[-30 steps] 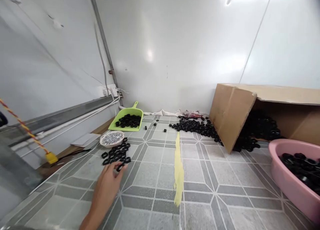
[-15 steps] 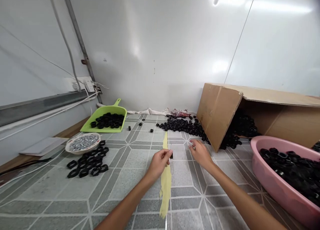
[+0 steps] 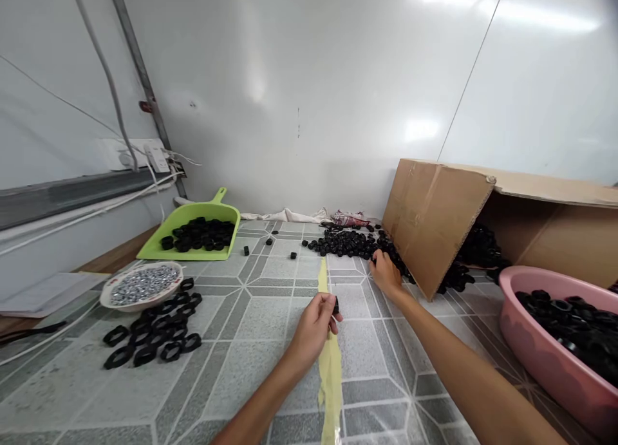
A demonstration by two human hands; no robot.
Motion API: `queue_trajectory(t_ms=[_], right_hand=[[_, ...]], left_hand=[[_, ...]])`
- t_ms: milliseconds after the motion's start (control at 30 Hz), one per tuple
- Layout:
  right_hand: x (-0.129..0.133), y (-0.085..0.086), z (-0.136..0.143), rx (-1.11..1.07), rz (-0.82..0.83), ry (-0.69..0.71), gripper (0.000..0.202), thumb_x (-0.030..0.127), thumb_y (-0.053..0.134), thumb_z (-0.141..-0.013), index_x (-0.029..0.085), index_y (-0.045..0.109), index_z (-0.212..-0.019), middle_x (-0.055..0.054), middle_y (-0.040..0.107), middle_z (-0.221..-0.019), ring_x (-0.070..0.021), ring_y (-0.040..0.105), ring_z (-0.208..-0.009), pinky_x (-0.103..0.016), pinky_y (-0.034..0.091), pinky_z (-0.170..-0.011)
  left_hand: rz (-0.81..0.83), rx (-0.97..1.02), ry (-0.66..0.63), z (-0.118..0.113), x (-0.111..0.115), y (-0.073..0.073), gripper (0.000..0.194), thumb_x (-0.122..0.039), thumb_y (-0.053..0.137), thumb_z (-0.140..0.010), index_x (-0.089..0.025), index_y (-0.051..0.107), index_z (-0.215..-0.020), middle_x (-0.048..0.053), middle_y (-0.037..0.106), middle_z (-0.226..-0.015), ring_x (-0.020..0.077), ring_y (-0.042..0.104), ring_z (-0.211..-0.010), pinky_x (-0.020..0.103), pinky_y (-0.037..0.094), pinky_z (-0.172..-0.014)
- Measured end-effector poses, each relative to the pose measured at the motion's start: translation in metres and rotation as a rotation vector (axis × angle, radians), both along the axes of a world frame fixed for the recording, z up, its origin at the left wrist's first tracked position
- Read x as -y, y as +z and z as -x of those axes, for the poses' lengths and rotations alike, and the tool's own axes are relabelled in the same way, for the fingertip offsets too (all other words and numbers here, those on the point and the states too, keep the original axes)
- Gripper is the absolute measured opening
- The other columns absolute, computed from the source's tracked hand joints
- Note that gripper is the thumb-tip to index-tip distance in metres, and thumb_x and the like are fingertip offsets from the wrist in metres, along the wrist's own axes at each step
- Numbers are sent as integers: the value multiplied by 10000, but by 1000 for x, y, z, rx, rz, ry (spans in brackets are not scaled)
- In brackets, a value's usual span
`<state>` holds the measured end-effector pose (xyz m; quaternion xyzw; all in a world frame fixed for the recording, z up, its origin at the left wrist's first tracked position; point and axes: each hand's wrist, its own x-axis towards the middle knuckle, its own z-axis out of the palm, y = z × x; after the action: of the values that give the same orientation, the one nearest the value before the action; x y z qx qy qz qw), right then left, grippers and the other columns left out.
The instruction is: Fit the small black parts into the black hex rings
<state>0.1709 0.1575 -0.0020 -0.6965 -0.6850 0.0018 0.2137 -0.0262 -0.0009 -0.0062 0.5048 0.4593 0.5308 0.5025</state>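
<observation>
My left hand (image 3: 313, 326) is above the yellow tape strip (image 3: 330, 374), thumb and fingers pinching a small black plastic nut (image 3: 337, 305). My right hand (image 3: 386, 274) reaches to the near edge of a pile of black nuts (image 3: 345, 242) by the wall. Its fingertips are closed on a black nut (image 3: 373, 262) there, partly hidden by the fingers. On the left, several larger-looking black nuts (image 3: 154, 332) lie loose in a group beside a white dish (image 3: 109, 300) of small shiny metal pieces (image 3: 145, 284).
A green dustpan (image 3: 159, 245) with black nuts stands at the back left. At right, a cardboard box (image 3: 429, 219) lies on its side with black nuts spilling out. A pink basin (image 3: 521, 329) full of them is in front of it. Stray nuts (image 3: 293, 255) dot the tiled-pattern surface.
My right hand has moved forward to the edge of the pile. The black nut in my left hand now shows more clearly, and the view has shifted slightly.
</observation>
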Motion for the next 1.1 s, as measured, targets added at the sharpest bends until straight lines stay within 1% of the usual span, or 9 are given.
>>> queue_trajectory(t_ms=[167, 367, 500, 600, 700, 767, 867, 933, 1100], right_hand=[[9, -7, -1, -47, -43, 40, 157, 229, 455, -982, 175, 586, -1048, -101, 590, -1147, -214, 575, -1054, -275, 384, -837], [-3, -10, -2, -164, -37, 13, 362, 347, 568, -921, 155, 537, -1227, -131, 587, -1203, -253, 574, -1086, -292, 410, -831], [-9, -6, 1, -281, -16, 23, 215, 306, 560, -907, 186, 621, -1075, -116, 617, -1135, -271, 557, -1110, -311, 412, -833], [-1, 1, 2, -417, -16, 68, 185, 292, 531, -897, 180, 631, -1005, -95, 643, -1032, -257, 593, -1029, -317, 437, -809], [29, 4, 3, -590, -4, 175, 275, 384, 485, -918, 174, 606, -1048, -68, 671, -909, -236, 649, -889, -312, 489, -731], [62, 2, 7, -702, 9, 279, 323, 435, 469, -931, 182, 580, -1098, -79, 697, -956, -234, 679, -884, -312, 521, -695], [114, -3, 18, -968, 97, 504, 368, 441, 573, -907, 209, 554, -1192, -118, 688, -1154, -250, 683, -1003, -354, 551, -780], [139, -3, 28, -1089, 156, 615, 369, 422, 657, -874, 213, 587, -1169, -111, 699, -1138, -253, 674, -1028, -383, 532, -869], [153, 3, 36, -907, 70, 613, 210, 372, 667, -893, 203, 677, -1017, -57, 710, -976, -224, 655, -910, -359, 503, -842]], left_hand=[[-27, 73, 25, 2, -5, -5, 468, -637, 562, -859, -190, 548, -997, 51, 691, -858, 120, 591, -613, 250, 417, -599], [-3, 53, 8, 2, -7, -5, 492, -638, 617, -818, -183, 559, -999, 55, 697, -856, 126, 586, -610, 255, 407, -604], [5, 55, -5, 2, -6, -2, 505, -655, 598, -818, -177, 564, -977, 56, 688, -856, 130, 584, -612, 257, 403, -605], [11, 56, -11, 3, -7, -1, 522, -677, 572, -821, -177, 562, -968, 45, 677, -833, 117, 545, -574, 246, 372, -571], [-15, 12, -15, 2, -7, -2, 546, -718, 526, -823, -177, 565, -888, 0, 612, -708, 105, 444, -513, 242, 309, -527], [-39, -29, -12, 1, -7, -3, 552, -726, 481, -846, -180, 559, -823, -21, 547, -653, 113, 421, -531, 247, 303, -535], [-52, -71, -12, -1, -6, -6, 537, -710, 438, -882, -190, 558, -823, -20, 509, -670, 144, 467, -619, 255, 332, -571], [-43, -72, -16, -3, -4, -8, 512, -692, 429, -900, -197, 553, -860, -18, 512, -697, 152, 481, -649, 256, 350, -587], [-29, -69, -37, -4, 0, -9, 466, -649, 452, -919, -195, 554, -897, -17, 524, -721, 143, 469, -630, 249, 360, -586]])
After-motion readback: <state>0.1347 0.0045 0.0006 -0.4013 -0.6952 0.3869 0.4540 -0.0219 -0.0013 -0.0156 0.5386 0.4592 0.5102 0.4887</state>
